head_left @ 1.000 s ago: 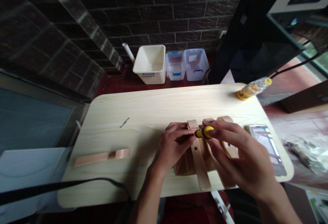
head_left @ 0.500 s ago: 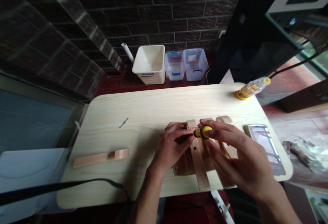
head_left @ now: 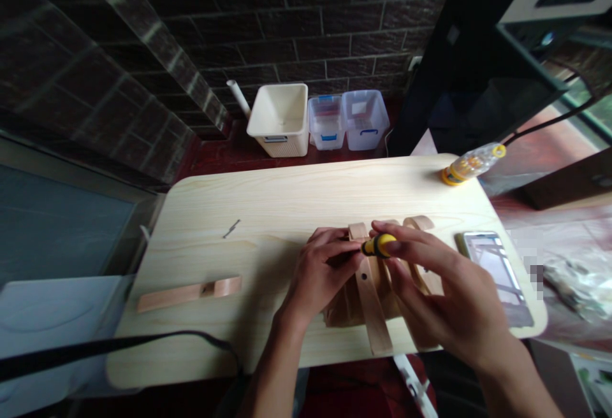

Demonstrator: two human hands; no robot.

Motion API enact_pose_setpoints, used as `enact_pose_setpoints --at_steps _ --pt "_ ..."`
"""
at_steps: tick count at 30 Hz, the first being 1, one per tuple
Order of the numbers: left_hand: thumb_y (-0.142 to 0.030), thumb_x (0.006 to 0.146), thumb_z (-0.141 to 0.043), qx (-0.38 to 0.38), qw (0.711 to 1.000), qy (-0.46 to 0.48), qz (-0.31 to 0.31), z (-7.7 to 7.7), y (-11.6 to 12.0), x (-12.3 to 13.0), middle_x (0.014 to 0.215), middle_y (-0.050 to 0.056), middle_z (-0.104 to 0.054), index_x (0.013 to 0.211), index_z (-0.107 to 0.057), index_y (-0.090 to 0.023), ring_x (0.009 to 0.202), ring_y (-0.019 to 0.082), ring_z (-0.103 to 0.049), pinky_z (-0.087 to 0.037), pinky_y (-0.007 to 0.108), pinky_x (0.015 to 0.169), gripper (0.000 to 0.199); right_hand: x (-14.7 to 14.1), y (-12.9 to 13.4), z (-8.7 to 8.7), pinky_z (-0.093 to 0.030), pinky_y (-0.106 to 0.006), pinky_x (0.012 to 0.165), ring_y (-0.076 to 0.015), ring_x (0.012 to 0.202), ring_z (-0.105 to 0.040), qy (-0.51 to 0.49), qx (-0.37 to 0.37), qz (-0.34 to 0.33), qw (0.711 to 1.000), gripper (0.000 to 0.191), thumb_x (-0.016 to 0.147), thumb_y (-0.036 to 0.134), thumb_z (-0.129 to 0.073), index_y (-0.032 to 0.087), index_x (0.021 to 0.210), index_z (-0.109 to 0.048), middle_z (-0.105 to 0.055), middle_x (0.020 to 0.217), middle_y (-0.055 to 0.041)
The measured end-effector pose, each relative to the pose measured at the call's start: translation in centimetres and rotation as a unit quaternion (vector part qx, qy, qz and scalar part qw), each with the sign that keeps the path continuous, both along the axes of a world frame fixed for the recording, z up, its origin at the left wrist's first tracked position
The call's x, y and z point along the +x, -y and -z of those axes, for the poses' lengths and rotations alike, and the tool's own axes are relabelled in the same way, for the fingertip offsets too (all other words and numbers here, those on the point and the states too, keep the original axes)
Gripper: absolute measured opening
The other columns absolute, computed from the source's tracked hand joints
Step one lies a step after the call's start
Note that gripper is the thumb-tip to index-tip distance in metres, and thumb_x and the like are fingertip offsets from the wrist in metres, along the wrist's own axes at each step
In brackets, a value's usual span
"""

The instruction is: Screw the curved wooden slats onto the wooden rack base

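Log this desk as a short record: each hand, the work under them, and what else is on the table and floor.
Right hand: grips yellow-and-black screwdriver
Left hand: fingers at the screwdriver's front end; exact grip hidden
Under the hands: brown wooden piece with slats; one slat bears a dark spot
Table, left side: loose wooden strip; small dark slim pieces farther back
Table, right side: phone; clear-and-yellow container at far corner
Floor beyond: cream bin, two clear boxes
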State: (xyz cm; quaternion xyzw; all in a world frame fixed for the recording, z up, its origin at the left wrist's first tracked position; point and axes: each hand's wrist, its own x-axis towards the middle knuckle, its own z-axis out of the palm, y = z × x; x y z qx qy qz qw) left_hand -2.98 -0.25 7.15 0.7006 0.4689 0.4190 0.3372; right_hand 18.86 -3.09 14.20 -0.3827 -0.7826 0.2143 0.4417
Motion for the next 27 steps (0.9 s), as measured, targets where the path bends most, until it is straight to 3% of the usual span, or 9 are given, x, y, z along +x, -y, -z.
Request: enact_pose_setpoints --at_steps 3,9,17,27 --pt "-0.024 0.098 -0.082 0.005 1.0 0.001 -0.001 -0.05 0.02 -0.01 0.115 0.005 -0.085 0.104 -0.088 -0.029 0.112 0.025 -0.078 -0.065 0.04 0.097 0.009 -0.04 -0.02 0.08 -0.061 -0.026 0.117 -0.016 0.139 -0.074 -0.002 0.003 0.011 1.0 0.058 0.103 0.003 -0.071 0.031 0.152 -0.063 -0.076 0.15 -0.0045" --pt "-0.022 0.098 -0.082 -0.009 1.0 -0.003 0.001 -0.28 0.09 -0.03 0.117 0.005 -0.085 0.104 -0.088 -0.029 0.114 0.024 -0.078 -0.065 0.04 0.099 0.011 -0.02 -0.07 0.16 -0.069 -0.032 0.107 -0.0206 0.13 -0.079 -0.008 0.014 0.017 1.0 0.057 0.101 0.005 -0.074 0.033 0.15 -0.065 -0.079 0.141 -0.0052" --pt "-0.023 0.097 -0.084 -0.018 1.0 0.001 0.012 0.14 0.15 -0.18 0.122 0.006 -0.084 0.11 -0.088 -0.031 0.119 0.026 -0.076 -0.064 0.042 0.103 0.016 -0.23 0.0 0.14 -0.065 -0.025 0.11 -0.0183 0.133 -0.078 0.037 0.016 0.022 0.999 0.049 0.104 0.005 -0.07 0.026 0.148 -0.062 -0.079 0.144 -0.0075" --pt "-0.022 0.098 -0.083 -0.009 1.0 -0.005 0.007 0.04 0.04 -0.07 0.12 0.005 -0.084 0.107 -0.089 -0.031 0.116 0.025 -0.077 -0.064 0.04 0.102 0.013 0.05 -0.02 0.52 -0.063 -0.022 0.104 -0.0141 0.124 -0.078 0.023 0.0 0.019 1.0 0.049 0.104 0.005 -0.07 0.029 0.147 -0.062 -0.078 0.137 -0.0048"
